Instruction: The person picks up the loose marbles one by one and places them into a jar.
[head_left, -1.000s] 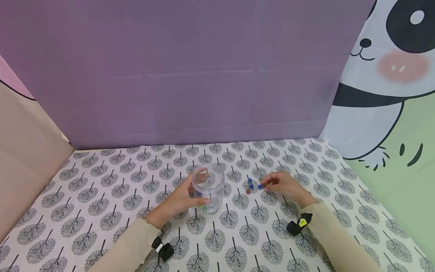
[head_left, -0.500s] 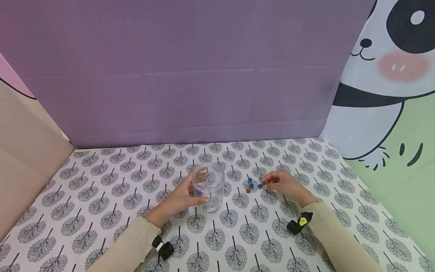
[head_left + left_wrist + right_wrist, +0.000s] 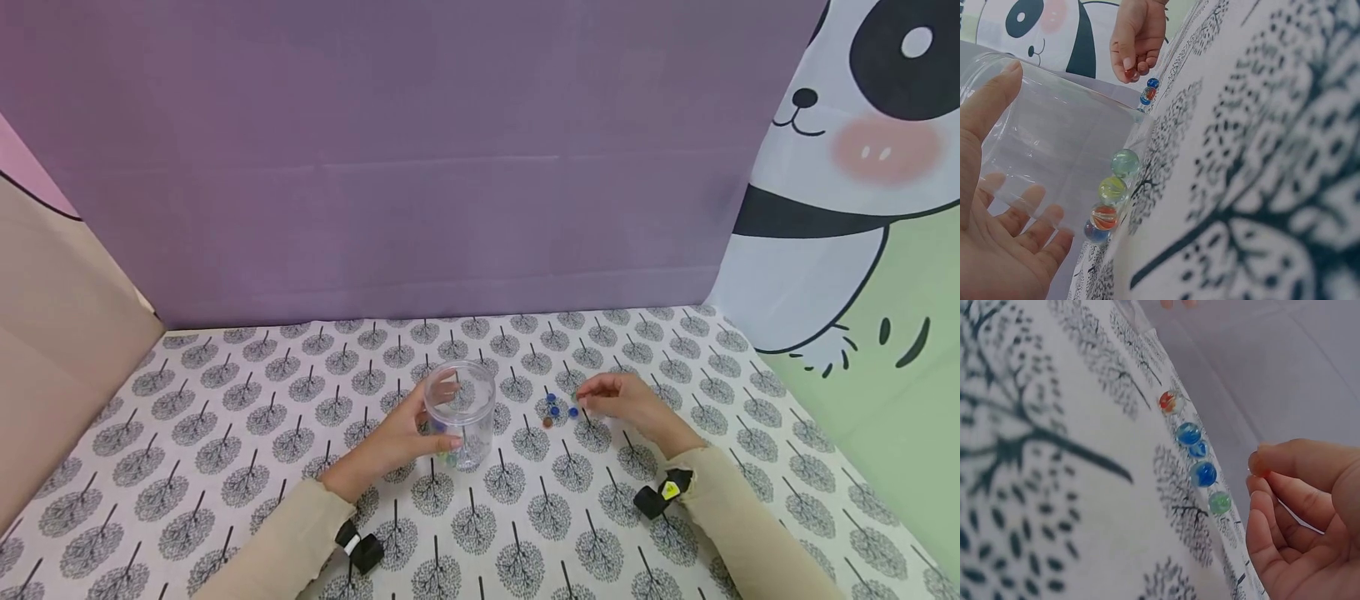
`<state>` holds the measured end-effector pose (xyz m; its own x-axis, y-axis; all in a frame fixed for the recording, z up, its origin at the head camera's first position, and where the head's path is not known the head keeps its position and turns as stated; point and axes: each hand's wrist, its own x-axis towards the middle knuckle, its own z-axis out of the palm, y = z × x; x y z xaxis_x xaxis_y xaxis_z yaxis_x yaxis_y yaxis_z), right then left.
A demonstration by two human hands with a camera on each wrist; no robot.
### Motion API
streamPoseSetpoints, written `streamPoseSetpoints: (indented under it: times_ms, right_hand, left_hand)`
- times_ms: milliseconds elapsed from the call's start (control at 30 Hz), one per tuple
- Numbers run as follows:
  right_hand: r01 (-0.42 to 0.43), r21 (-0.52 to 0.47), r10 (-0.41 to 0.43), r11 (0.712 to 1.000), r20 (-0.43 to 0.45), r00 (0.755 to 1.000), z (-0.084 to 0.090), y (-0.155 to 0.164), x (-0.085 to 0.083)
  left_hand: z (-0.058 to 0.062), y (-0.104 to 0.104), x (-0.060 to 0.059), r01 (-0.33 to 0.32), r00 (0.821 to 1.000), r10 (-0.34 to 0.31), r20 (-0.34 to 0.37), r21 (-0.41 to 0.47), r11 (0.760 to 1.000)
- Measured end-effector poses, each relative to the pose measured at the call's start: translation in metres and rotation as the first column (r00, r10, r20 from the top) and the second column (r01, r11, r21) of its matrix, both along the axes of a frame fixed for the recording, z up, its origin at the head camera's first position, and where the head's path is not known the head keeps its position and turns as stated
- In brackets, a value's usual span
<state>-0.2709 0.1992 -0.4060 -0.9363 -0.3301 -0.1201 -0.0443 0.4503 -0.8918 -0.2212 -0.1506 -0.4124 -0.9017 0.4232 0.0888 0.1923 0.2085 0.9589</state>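
My left hand (image 3: pixel 405 433) grips a clear plastic jar (image 3: pixel 477 425) standing on the patterned cloth, thumb on the near side and fingers round the back. Inside, at the bottom, lie several glass marbles: a pale green marble (image 3: pixel 1125 162), a yellow marble (image 3: pixel 1113 189) and an orange-streaked marble (image 3: pixel 1104 217) among them. To the right, my right hand (image 3: pixel 618 407) pinches an orange-red marble (image 3: pixel 1257 465) between thumb and forefinger. Close by on the cloth are blue marbles (image 3: pixel 1204 474), a green marble (image 3: pixel 1220 502) and a red-and-clear marble (image 3: pixel 1170 402).
The table is covered by a white cloth (image 3: pixel 247 483) printed with grey trees. A purple panel (image 3: pixel 420 208) rises along its back edge. A beige panel (image 3: pixel 67 333) stands at the left, and a green one with a panda print (image 3: pixel 817 283) at the right.
My right hand has shifted very slightly, its fingertips now a little farther from the nearest blue marble. The left hand and the jar have stayed in place.
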Motion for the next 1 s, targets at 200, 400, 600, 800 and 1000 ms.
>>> streamPoseSetpoints:
  times_ms: [200, 400, 600, 800, 1000]
  right_hand:
    - [0.000, -0.021, 0.000, 1.000, -0.011, 1.000, 0.007, -0.005, 0.003]
    - [0.001, -0.070, -0.002, 0.998, -0.014, 1.000, 0.009, -0.012, 0.006]
    - [-0.003, -0.096, 0.000, 0.995, -0.027, 1.000, 0.010, -0.019, 0.011]
    - [-0.016, -0.091, 0.011, 0.996, -0.060, 0.998, 0.012, -0.022, 0.013]
    - [-0.010, -0.062, 0.005, 0.998, -0.069, 0.998, 0.017, -0.026, 0.014]
  left_hand:
    - [-0.001, -0.001, 0.000, 0.012, 1.000, -0.012, -0.011, 0.014, 1.000]
    - [0.000, -0.001, -0.001, 0.023, 1.000, -0.022, -0.014, 0.030, 0.999]
    - [-0.001, -0.001, -0.001, 0.016, 1.000, -0.016, -0.015, 0.016, 1.000]
    - [-0.001, -0.002, -0.001, 0.027, 0.999, -0.027, -0.038, 0.008, 1.000]
    - [-0.001, -0.002, -0.001, 0.028, 0.999, -0.028, -0.038, 0.015, 0.999]
